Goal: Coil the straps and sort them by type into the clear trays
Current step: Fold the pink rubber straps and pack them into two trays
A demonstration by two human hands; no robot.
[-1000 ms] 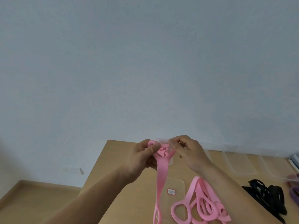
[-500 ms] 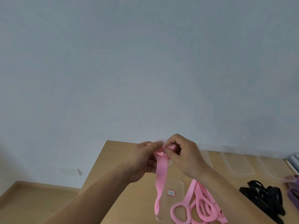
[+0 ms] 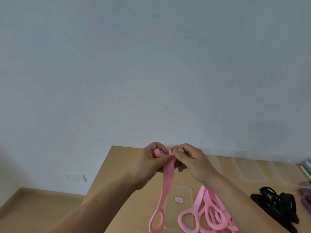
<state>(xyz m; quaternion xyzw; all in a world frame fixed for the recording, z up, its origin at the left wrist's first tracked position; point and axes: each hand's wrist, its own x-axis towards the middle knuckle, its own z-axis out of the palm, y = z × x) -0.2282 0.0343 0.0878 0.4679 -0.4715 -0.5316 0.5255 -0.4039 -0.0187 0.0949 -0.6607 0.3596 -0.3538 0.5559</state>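
- Left hand [image 3: 148, 163] and right hand [image 3: 191, 163] are raised together above the desk [image 3: 121, 165], both pinching the top end of one pink strap [image 3: 167, 179].
- Left fingers [image 3: 157, 147] are curled closed around a small rolled start of the strap; right fingers [image 3: 178, 151] are closed on the same roll from the other side.
- Rest of that strap hangs straight down from the hands, its loop end [image 3: 156, 221] dangling over a clear tray [image 3: 188, 192] with a small red label [image 3: 178, 199].
- Loose pink straps [image 3: 212, 214] lie in a heap on the desk just right of that tray; black straps [image 3: 276, 207] farther right, purple ones [image 3: 306, 199] at the frame edge.
- More clear trays [image 3: 249, 169] sit along the wall behind the heaps and look empty.
- Handling guess: strap is light, soft, flat and stretchy-looking; the roll likely springs open if released, so keep a pinch on the core and feed the tail in under light tension.
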